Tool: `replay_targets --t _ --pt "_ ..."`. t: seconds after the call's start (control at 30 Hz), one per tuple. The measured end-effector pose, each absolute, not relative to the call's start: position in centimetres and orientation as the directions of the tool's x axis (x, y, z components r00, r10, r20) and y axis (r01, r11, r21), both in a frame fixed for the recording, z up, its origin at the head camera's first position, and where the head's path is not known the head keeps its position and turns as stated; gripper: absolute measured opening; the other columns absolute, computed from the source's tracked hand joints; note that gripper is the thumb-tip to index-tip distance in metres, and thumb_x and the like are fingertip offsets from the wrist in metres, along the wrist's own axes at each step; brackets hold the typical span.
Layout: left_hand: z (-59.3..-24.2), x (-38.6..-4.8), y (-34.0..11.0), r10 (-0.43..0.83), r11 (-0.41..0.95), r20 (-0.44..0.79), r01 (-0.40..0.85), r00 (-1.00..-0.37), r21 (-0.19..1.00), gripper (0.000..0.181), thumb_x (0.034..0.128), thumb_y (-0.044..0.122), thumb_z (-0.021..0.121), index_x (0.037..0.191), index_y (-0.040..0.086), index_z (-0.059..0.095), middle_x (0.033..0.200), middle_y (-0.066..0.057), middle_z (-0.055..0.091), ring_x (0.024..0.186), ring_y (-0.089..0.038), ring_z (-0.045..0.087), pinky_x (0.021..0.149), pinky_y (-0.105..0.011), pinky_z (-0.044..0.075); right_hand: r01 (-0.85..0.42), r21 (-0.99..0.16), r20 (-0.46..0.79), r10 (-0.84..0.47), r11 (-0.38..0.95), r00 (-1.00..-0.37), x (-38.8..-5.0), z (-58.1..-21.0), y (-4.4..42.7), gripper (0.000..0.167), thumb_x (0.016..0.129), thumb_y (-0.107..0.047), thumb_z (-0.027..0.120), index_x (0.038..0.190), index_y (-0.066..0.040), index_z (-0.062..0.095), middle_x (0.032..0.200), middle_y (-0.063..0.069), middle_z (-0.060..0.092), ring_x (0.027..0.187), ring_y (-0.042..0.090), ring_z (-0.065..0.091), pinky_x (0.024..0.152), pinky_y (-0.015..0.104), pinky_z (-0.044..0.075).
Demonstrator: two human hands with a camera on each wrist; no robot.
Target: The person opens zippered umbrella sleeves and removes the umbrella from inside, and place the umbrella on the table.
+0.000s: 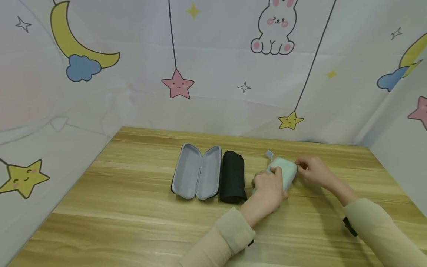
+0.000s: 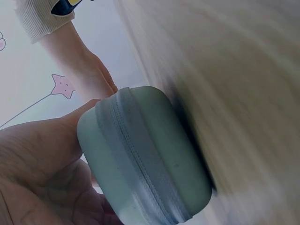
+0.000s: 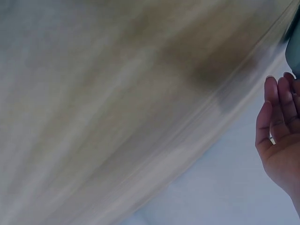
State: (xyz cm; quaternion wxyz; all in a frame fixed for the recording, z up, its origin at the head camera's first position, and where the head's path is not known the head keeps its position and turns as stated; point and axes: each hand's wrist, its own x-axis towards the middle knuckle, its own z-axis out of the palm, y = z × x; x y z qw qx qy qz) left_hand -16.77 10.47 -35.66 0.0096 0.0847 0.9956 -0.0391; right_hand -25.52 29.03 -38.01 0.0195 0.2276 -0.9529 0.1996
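A mint green zippered case [image 1: 289,171] lies on the table, right of the middle. My left hand [image 1: 268,188] grips it from the near left side, fingers over its top and thumb along its near edge. The case [image 2: 140,154] fills the middle of the left wrist view, its grey zipper band facing the camera, beside my left palm [image 2: 42,164]. At the far right corner, my right hand [image 1: 313,171] pinches with thumb and forefinger; what small part they hold is hidden. In the right wrist view, the right hand's [image 3: 281,136] other fingers are loosely bent below the case [image 3: 295,54].
An open case with a light grey lining [image 1: 186,170] lies left of the mint one. Between them is a black rolled or folded item [image 1: 232,178]. A small grey tag [image 1: 269,154] sticks out behind the mint case. A patterned cloth [image 1: 213,111] hangs behind the wooden table [image 1: 133,222].
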Motion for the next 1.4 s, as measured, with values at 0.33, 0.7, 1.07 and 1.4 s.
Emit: replay_targets --t 0.33,0.7,1.07,1.4 --pt "-35.7 -16.8 10.8 0.151 0.984 -0.03 0.154 -0.988 -0.086 0.072 0.0807 0.068 0.06 0.132 0.022 0.042 0.1 -0.001 0.07 0.079 -0.015 0.063 0.058 -0.03 0.051 -0.491 -0.339 0.209 -0.444 0.802 -0.871 -24.7 -38.5 29.6 0.012 0.088 0.001 0.058 0.083 -0.006 0.067 0.073 0.001 0.063 0.065 0.003 0.052 0.059 0.024 0.046" --pt "-35.8 -16.8 10.9 0.148 0.986 -0.042 0.151 -0.988 -0.076 0.073 0.0803 0.067 0.061 0.134 0.022 0.042 0.104 -0.002 0.07 0.081 -0.017 0.064 0.057 -0.031 0.051 -0.491 -0.369 0.195 -0.451 0.789 -0.871 -24.1 -38.3 29.8 0.012 0.089 0.001 0.059 0.084 -0.007 0.067 0.073 0.0 0.063 0.065 0.001 0.05 0.059 0.023 0.045" --pt "-35.9 -16.9 11.0 0.141 0.986 -0.034 0.143 -0.989 -0.08 0.073 0.0795 0.068 0.061 0.134 0.023 0.042 0.103 -0.003 0.069 0.08 -0.017 0.064 0.057 -0.031 0.05 -0.468 -0.382 0.167 -0.438 0.797 -0.883 -23.6 -38.5 30.2 0.01 0.092 -0.004 0.059 0.087 -0.007 0.067 0.074 0.0 0.064 0.065 0.0 0.05 0.059 0.022 0.045" --pt "-35.8 -16.9 10.9 0.137 0.987 -0.035 0.14 -0.99 -0.076 0.071 0.0801 0.066 0.062 0.134 0.023 0.043 0.103 -0.003 0.069 0.08 -0.017 0.063 0.057 -0.031 0.05 -0.469 -0.367 0.163 -0.44 0.804 -0.883 -23.2 -38.6 30.2 0.01 0.092 -0.007 0.061 0.084 -0.008 0.068 0.071 -0.002 0.063 0.062 0.0 0.048 0.058 0.022 0.043"
